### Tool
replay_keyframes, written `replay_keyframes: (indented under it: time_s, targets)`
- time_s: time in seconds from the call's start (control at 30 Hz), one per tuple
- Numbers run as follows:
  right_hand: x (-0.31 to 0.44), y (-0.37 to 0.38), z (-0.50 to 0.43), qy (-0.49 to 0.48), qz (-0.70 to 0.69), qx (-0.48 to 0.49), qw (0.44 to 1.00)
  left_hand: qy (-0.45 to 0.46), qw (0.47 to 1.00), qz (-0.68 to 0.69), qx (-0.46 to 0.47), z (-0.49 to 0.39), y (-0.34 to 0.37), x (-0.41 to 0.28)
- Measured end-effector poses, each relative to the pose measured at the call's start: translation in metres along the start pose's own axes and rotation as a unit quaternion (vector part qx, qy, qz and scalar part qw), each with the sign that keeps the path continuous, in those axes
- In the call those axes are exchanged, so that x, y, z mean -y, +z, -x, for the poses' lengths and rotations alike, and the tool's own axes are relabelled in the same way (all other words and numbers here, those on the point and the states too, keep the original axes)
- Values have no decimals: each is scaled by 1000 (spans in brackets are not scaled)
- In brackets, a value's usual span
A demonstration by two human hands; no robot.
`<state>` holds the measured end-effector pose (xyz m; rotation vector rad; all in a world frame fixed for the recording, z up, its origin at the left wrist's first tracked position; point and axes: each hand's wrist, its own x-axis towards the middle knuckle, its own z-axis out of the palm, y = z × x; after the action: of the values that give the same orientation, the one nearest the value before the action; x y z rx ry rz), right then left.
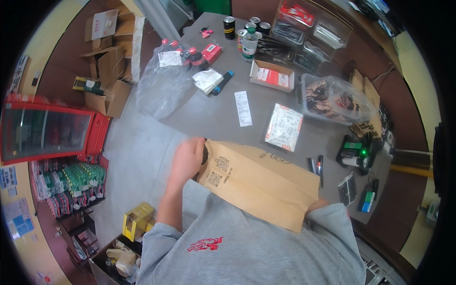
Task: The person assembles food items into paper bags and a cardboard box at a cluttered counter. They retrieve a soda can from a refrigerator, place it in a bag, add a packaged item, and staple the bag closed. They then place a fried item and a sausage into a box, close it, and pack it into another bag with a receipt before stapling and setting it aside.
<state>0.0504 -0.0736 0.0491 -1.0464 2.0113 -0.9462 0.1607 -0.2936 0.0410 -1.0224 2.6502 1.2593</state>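
A brown kraft paper bag (258, 181) with black printing lies on its side in the air before my chest. My left hand (188, 155) is closed around its left end, where a dark part shows beside the fingers. My right forearm goes behind the bag's right end, and the right hand itself is hidden. Beyond the bag, a printed white wrapped box (284, 127) sits on the grey table (221, 117). Left of that box lies a paper receipt (243, 108).
Dark pens (320, 171) lie right of the bag. Farther back are a carton of red-and-white packets (272, 76), a clear plastic tub (335, 98), a water bottle (250, 44) and several cans (229, 28). A plastic bag of bottles (167, 82) hangs over the table's left edge.
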Motion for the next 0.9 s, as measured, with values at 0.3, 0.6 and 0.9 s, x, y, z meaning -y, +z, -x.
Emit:
replay_keyframes:
  time_s: [0.3, 0.6, 0.9]
  targets:
    - [6, 6, 4, 34, 82, 68, 994, 86, 975, -20, -206, -57, 45, 92]
    - [-21, -130, 37, 15, -366, -125, 922, 13, 971, 215, -101, -142, 172, 187]
    - [-262, -2, -95, 408, 125, -311, 849, 53, 953, 274, -116, -15, 24, 46]
